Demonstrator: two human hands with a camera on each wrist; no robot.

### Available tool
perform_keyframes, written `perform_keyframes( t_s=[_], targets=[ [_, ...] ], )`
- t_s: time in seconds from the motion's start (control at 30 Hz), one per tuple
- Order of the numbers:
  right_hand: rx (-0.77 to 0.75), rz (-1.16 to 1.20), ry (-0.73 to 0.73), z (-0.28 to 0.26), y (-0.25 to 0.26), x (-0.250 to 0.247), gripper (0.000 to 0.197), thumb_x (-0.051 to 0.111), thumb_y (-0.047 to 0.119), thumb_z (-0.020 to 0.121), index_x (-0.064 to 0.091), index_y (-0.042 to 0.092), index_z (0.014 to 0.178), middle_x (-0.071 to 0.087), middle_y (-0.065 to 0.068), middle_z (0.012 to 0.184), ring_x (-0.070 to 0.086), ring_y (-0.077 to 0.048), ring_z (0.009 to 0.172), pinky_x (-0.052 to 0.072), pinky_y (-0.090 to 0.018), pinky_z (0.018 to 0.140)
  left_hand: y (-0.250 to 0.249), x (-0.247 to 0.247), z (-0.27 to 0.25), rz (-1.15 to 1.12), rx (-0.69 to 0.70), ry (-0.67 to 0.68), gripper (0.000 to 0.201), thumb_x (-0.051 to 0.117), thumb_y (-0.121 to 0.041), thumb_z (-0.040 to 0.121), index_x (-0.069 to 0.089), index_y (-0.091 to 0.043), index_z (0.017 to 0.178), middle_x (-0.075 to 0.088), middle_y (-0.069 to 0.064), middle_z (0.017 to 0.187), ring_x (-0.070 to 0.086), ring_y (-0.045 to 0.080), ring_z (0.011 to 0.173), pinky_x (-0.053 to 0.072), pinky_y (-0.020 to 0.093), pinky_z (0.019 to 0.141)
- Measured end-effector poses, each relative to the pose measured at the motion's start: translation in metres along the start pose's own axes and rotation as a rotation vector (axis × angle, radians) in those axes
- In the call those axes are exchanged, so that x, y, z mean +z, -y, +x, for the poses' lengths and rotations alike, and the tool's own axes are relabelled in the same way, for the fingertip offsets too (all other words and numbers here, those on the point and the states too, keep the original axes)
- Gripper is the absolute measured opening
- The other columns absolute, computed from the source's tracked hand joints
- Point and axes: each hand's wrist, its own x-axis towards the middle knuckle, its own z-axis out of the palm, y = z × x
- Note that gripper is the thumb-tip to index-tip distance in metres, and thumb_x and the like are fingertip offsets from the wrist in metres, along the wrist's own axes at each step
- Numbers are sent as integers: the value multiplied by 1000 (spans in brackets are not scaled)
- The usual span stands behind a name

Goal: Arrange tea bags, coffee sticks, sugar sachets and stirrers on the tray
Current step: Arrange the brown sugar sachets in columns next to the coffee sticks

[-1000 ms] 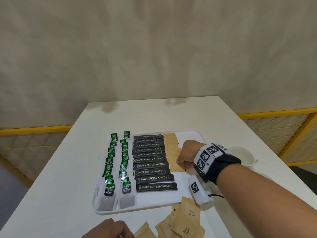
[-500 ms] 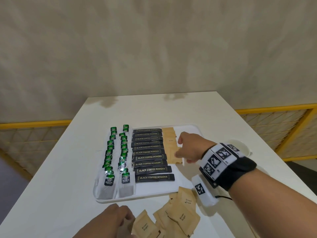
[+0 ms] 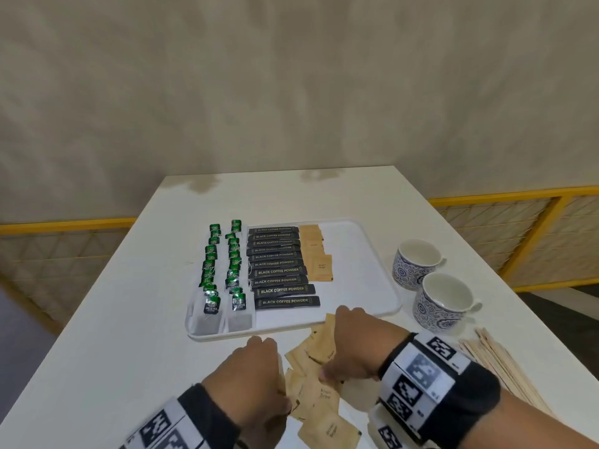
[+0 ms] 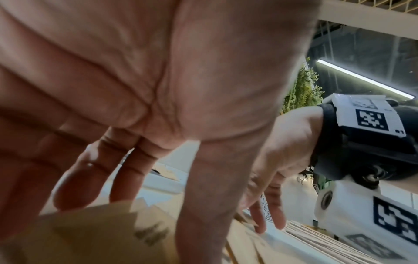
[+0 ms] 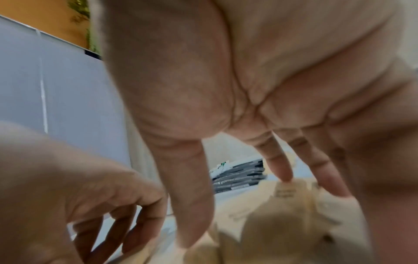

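Note:
The white tray (image 3: pixel 372 270) holds two rows of green tea bags (image 3: pixel 223 270), a column of black coffee sticks (image 3: pixel 278 270) and a column of brown sugar sachets (image 3: pixel 316 254). A loose pile of sugar sachets (image 3: pixel 319 396) lies on the table in front of the tray. My right hand (image 3: pixel 353 345) reaches down into the pile, and its straight fingertips (image 5: pixel 285 176) touch a sachet (image 5: pixel 282 214). My left hand (image 3: pixel 256 374) rests at the pile's left edge with its fingers loosely bent over a sachet (image 4: pixel 90 235). Wooden stirrers (image 3: pixel 499 361) lie at the right.
Two blue-patterned cups (image 3: pixel 416 264) (image 3: pixel 444 299) stand on the table right of the tray, just beyond the stirrers. The tray's right third is bare. A yellow-framed rail (image 3: pixel 518 192) runs behind the table on both sides.
My right hand left the sachet column on the tray and drew back to the loose pile. My left hand moved forward to the pile. The view dropped, bringing cups and stirrers in.

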Motion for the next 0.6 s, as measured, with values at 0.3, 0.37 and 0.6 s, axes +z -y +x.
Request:
perform_keyframes(
  t_s=[0.3,0.37,0.6],
  targets=[
    [13,105,-10,-6,11,14,69,72,36,82,31,13,133,53,-7,123,38,-13,55,35,-25,48,11,-2,5,24,7,38,34,73,-35,72,51,-19,92,64,0,104,58,20,93,43,28,70],
    [-3,98,8,-9,14,14,71,73,36,82,31,12,135,53,-7,126,49,-17,63,38,-26,51,14,0,6,64,43,66,27,70,-35,72,62,-13,87,66,3,89,58,19,78,44,26,64],
    [-45,216,29,-11,4,14,72,72,41,82,30,15,134,56,-5,122,56,-19,75,49,-30,70,23,-37,-15,-58,265,115,34,73,-41,75,48,-18,69,47,-6,67,41,13,63,30,26,56]
  ],
)
